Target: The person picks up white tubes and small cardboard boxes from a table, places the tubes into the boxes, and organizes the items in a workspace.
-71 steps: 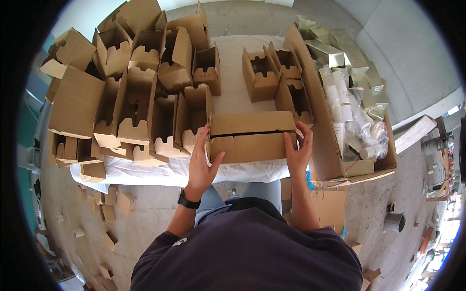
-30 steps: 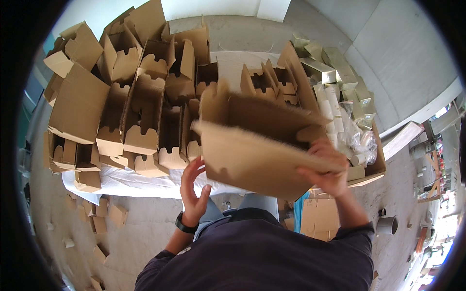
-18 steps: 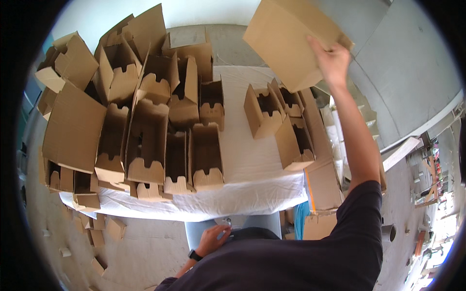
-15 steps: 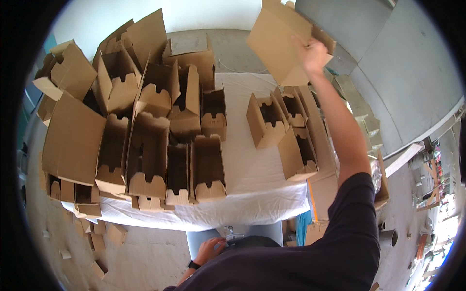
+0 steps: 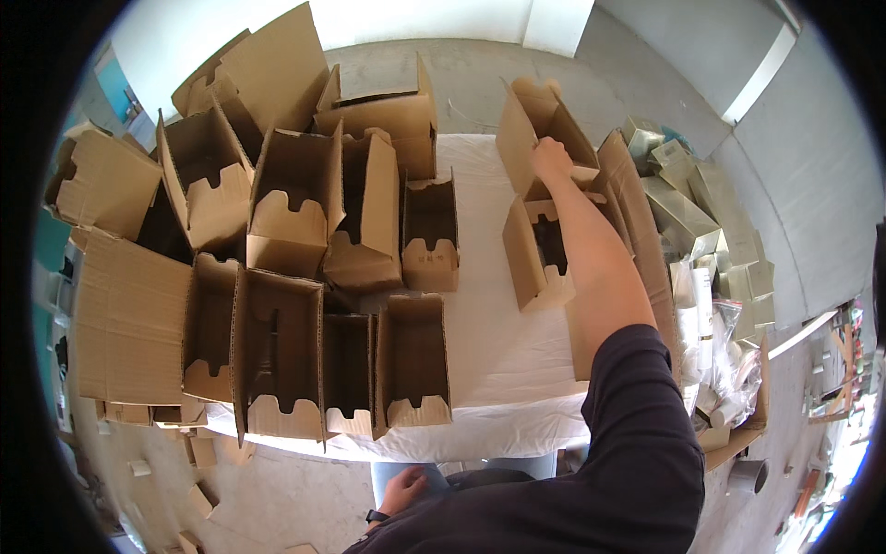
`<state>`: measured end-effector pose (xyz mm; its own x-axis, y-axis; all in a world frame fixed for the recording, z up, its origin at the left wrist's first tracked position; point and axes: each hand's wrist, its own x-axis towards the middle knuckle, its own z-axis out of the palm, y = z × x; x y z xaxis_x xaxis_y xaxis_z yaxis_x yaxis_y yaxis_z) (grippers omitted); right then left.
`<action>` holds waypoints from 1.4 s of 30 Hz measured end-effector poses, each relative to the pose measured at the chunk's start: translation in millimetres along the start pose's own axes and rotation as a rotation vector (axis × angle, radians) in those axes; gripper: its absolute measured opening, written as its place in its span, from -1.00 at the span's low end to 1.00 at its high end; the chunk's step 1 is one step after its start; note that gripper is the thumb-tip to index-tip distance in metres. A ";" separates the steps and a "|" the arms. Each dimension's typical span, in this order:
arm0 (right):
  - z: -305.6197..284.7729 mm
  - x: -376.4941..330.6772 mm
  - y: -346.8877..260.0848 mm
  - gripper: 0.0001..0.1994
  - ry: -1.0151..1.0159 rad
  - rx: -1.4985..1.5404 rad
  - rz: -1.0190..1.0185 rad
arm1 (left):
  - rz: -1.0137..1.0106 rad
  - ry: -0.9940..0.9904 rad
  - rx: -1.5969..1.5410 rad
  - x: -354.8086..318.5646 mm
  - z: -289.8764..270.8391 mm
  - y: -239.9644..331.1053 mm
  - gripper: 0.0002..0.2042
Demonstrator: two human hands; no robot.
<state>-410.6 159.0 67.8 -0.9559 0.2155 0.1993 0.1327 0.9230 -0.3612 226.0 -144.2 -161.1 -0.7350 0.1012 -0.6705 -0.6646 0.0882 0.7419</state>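
At the far right of the table, my right hand (image 5: 552,159) grips the near wall of an open-topped cardboard box (image 5: 519,129) with notched end flaps. This box stands upright behind a smaller notched box (image 5: 528,249); my right forearm partly covers that one and whatever lies beside it. Low in the picture, my left hand (image 5: 403,487) rests on my thigh, loosely open and holding nothing I can see. A dark band circles its wrist.
Several open cardboard boxes (image 5: 411,346) crowd the left of the white-covered table (image 5: 480,346). Along the right edge stands a long cardboard panel (image 5: 628,185). Beyond it are pale gold boxes (image 5: 678,212) and a carton of clear plastic bags (image 5: 729,369). Cardboard scraps (image 5: 203,499) lie on the floor.
My right hand has brought the raised cardboard box down and left, and it now stands upright at the table's far right. The view has shifted. My left hand stays on my lap.
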 end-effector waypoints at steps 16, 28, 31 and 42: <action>-70.3 -57.9 -199.5 -0.15 0.075 0.033 -0.805 | 0.040 0.022 -0.028 10.1 -3.1 -26.5 -0.65; -47.4 -35.0 -174.2 -0.65 0.033 0.260 -0.572 | 0.078 -0.007 -0.126 3.8 -1.2 -11.3 -0.66; -65.6 -43.1 -172.0 -0.57 0.010 0.392 -0.417 | 0.103 0.002 -0.102 2.5 0.8 -13.9 -0.67; -62.9 -37.7 -147.8 -0.65 0.183 0.294 -0.477 | 0.099 0.005 -0.028 4.0 -3.5 -13.2 -0.64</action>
<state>-377.7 34.5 171.0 -0.8282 -0.1265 0.5460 -0.4040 0.8100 -0.4251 231.3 -148.4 -173.5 -0.7980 0.1036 -0.5937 -0.5920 0.0501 0.8044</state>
